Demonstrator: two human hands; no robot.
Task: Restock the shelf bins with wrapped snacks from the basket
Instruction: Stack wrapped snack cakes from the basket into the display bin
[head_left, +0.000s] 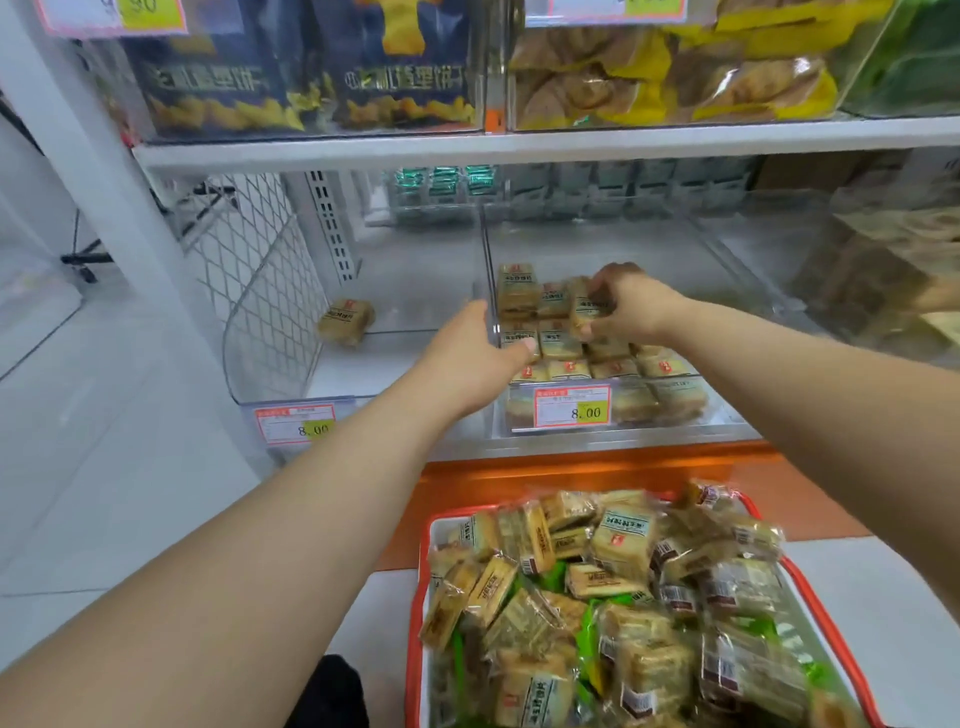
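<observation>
So your left hand (470, 348) is gripping the clear divider wall (491, 306) between the two shelf bins, thumb hooked over onto the snack side. Your right hand (631, 306) is over the right bin (727, 400), pinching a wrapped snack (584, 309) just above the rows already lined up in there. The left bin (270, 374) only has one lone snack (345, 319) sitting near its far end. Both bins have 8.00 price tags (572, 407) on the front. Down near you, the red-rimmed basket (810, 592) is heaped with wrapped snacks, a few green packs mixed in
</observation>
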